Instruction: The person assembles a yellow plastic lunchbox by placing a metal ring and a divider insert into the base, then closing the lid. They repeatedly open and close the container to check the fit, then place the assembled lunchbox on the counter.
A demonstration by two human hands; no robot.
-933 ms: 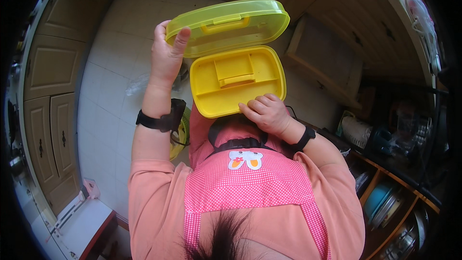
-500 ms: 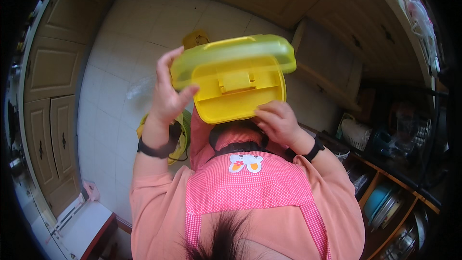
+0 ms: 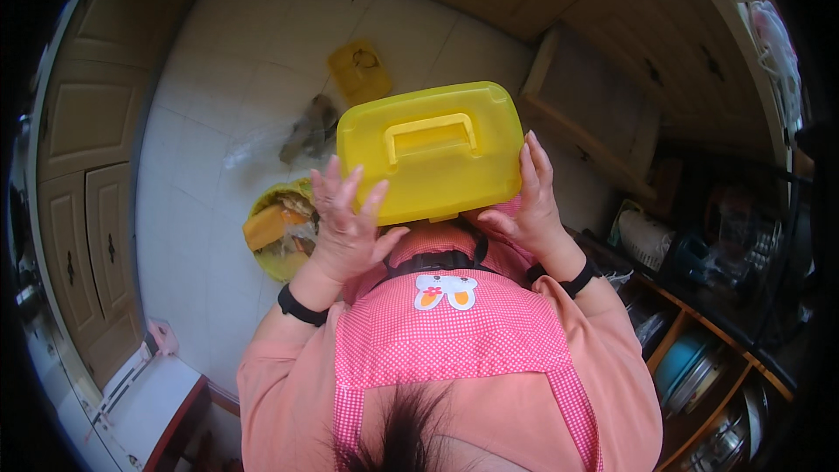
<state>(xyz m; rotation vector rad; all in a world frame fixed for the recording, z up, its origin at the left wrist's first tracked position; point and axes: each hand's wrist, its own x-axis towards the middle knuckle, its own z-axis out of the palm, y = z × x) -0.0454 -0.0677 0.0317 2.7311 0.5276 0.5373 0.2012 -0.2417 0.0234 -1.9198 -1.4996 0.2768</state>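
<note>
A yellow plastic storage box sits over my lap, with its translucent yellow-green lid (image 3: 428, 183) on top and a folding handle (image 3: 430, 133) in the lid's middle. The lid covers the inside of the box. At the near left corner my left hand (image 3: 345, 218) has its fingers spread, the tips just over or beside the lid's edge. My right hand (image 3: 537, 201) holds the right side, fingers along the edge and thumb at the near corner.
Left of my lap stands a yellow-green bin (image 3: 287, 232) with mixed waste in it. A yellow tray (image 3: 360, 72) and a greyish item (image 3: 309, 128) lie on the floor ahead. Cabinets (image 3: 92, 122) line the left; shelves with bowls (image 3: 695, 371) stand at right.
The lid, tilted above the two-part yellow interior before, now lies flat over the box. My left hand has come down to the near left corner; my right hand has moved to the right side.
</note>
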